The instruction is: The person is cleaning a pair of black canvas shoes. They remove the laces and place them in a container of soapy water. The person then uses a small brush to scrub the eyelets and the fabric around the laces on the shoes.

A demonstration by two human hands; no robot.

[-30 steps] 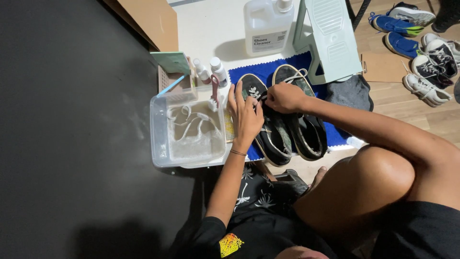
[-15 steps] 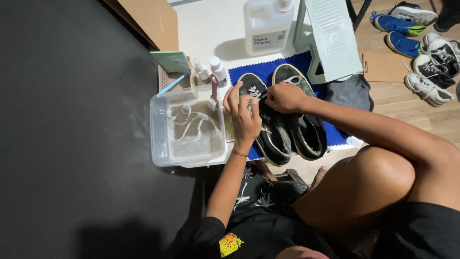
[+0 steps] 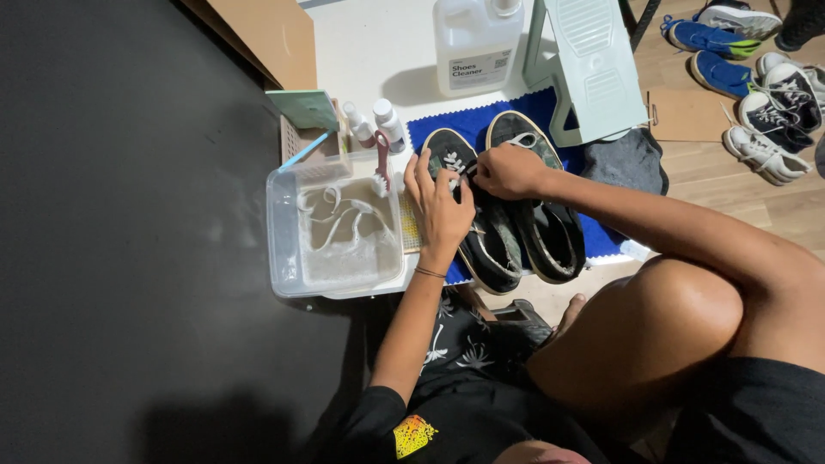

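Left hand point(image 3: 440, 209) lies palm-down on the left shoe point(image 3: 478, 225), fingers spread and curled over its laces, forearm running straight up from the lap. Right hand point(image 3: 507, 170) is bunched in a loose fist, pinching the white lace point(image 3: 453, 163) near the toe, arm reaching in from the right. Both shoes sit on a blue cloth point(image 3: 455, 125), just right of a clear tub point(image 3: 284, 249).

We see dark shoes point(image 3: 507, 215), white laces point(image 3: 453, 161), on blue cloth point(image 3: 464, 125). Tub point(image 3: 284, 232) clear; our shorts point(image 3: 468, 344) black, white leaf print.
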